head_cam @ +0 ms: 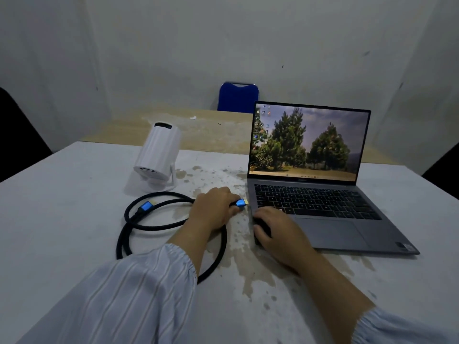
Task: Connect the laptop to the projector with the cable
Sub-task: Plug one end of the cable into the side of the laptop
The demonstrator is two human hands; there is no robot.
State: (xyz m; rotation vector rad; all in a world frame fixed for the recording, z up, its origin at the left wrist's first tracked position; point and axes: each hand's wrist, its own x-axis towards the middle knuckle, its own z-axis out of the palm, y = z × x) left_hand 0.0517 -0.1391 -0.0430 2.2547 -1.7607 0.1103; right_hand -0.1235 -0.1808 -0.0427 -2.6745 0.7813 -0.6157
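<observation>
An open grey laptop [330,227] with a lit screen sits on the right of the white table [74,207]. A white cylindrical projector [159,152] stands on its bracket at the left, its ports facing me. A black braided cable [171,225] lies coiled between them; its free blue plug [146,207] rests on the table. My left hand [213,209] grips the other blue plug [240,202], whose gold tip points at the laptop's left edge, a short gap away. My right hand [280,234] rests on the laptop's front left corner, fingers curled over its edge.
A worn, stained patch [246,254] runs down the table's middle. Behind the table is a tan surface [198,130] and a blue chair back [238,96]. Dark chair shapes show at the far left [17,140] and far right [444,160] edges.
</observation>
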